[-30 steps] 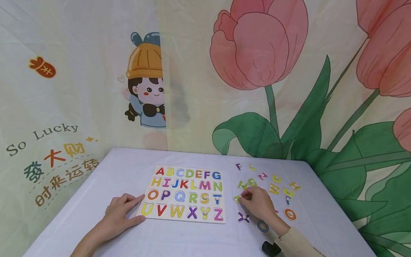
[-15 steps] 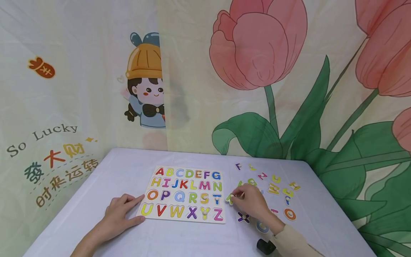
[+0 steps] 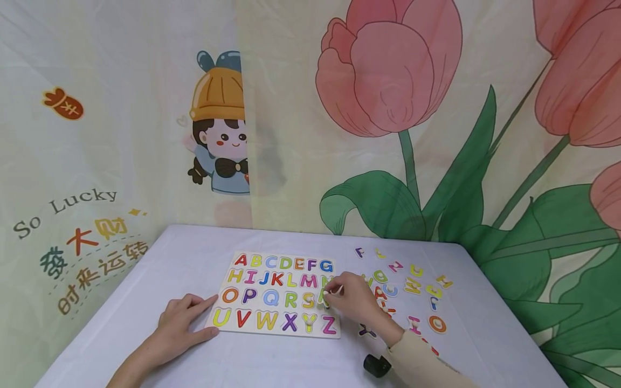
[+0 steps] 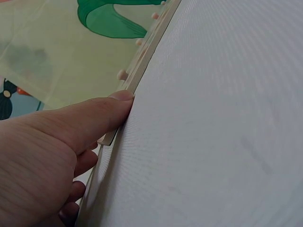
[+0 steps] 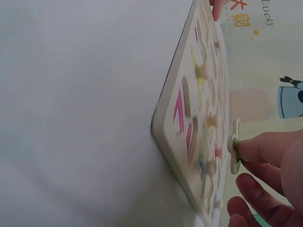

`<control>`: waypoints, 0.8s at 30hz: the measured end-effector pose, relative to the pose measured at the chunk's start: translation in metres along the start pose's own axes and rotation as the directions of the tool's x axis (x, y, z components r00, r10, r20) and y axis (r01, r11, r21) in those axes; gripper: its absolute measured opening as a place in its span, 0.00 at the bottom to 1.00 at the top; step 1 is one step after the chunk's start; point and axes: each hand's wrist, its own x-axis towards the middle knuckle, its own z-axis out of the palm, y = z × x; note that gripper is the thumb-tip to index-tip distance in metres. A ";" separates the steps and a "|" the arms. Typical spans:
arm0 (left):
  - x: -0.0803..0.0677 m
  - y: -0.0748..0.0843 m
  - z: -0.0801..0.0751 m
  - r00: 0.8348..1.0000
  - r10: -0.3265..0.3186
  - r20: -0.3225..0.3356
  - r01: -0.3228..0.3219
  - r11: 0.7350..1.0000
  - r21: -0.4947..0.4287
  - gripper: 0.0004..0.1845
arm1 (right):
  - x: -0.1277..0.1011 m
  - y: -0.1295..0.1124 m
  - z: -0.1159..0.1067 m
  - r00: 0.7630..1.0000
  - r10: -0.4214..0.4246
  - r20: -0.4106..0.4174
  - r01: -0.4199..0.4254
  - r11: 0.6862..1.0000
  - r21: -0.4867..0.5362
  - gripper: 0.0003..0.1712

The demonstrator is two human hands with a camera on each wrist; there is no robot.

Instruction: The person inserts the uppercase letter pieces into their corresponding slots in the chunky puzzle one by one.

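The letter puzzle board (image 3: 233, 319) lies flat on the white table, its colourful letters in rows. My left hand (image 3: 177, 326) rests at its left side, index finger and thumb extended against the edge; the left wrist view shows the thumb (image 4: 111, 111) pressed on the rim near a corner. My right hand (image 3: 351, 299) pinches a green letter piece (image 5: 235, 132) between thumb and index finger, the other fingers loosely bent. In the head view that piece overlaps the board's right side, beside the yellow S (image 3: 308, 299). The right wrist view shows it standing on edge, apart from the board.
Loose letter pieces lie scattered to the board's right, among them an orange O (image 3: 437, 324), a purple F (image 3: 359, 252) and a pink Z (image 3: 395, 267). Small knobs (image 5: 213, 120) stick up from some board letters. A black object (image 3: 377, 366) shows by my right sleeve.
My right hand has moved left with the green letter, from among the loose pieces to the board's right side. Pieces formerly behind the hand now show. The left hand stays put.
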 end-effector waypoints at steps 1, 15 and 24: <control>0.000 0.000 0.000 1.000 0.000 0.000 0.000 1.000 -0.002 0.45 | 0.001 -0.003 0.002 1.000 -0.012 0.006 0.012 1.000 0.001 0.03; -0.001 0.001 -0.002 1.000 -0.010 0.013 0.010 1.000 -0.013 0.46 | 0.020 -0.030 0.034 0.993 -0.063 0.098 0.062 0.998 0.016 0.02; 0.000 -0.003 0.002 1.000 0.004 0.004 -0.004 1.000 -0.006 0.46 | 0.029 -0.039 0.051 0.993 -0.048 0.111 0.046 0.999 0.019 0.02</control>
